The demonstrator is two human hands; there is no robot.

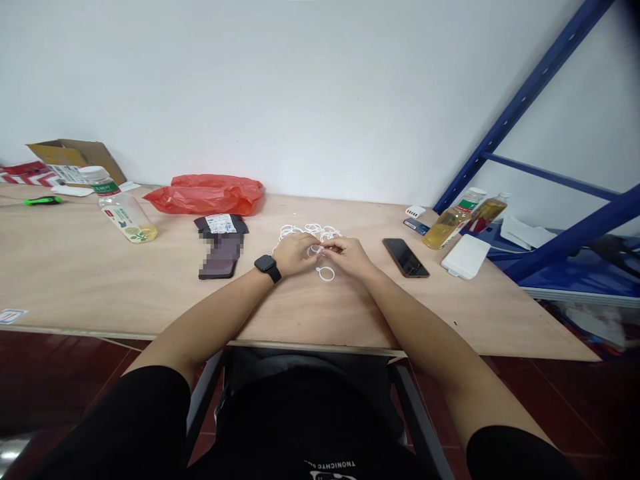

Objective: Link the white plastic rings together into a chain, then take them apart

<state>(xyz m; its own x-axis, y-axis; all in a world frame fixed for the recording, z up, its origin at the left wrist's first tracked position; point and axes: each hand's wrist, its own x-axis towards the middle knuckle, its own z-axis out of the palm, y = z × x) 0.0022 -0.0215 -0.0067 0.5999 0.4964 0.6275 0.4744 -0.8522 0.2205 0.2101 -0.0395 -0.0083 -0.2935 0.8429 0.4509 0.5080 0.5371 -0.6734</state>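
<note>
My left hand [295, 253], with a black watch on its wrist, is closed on a small white ring [314, 249] near the middle of the wooden table. Its fingers meet those of my right hand [346, 256], which pinches the ring's right side. One loose white ring [327, 273] with a small tab lies on the tabletop just below my fingertips. Behind both hands is a pile of similar white rings [313, 229], partly hidden by the hands.
A dark phone [406, 258], a white case [466, 256] and a bottle of yellow drink [450, 223] are on the right. Leftward lie a dark package [223, 247], a red plastic bag [210, 195], a tilted bottle [125, 213] and a green-handled tool [43, 201].
</note>
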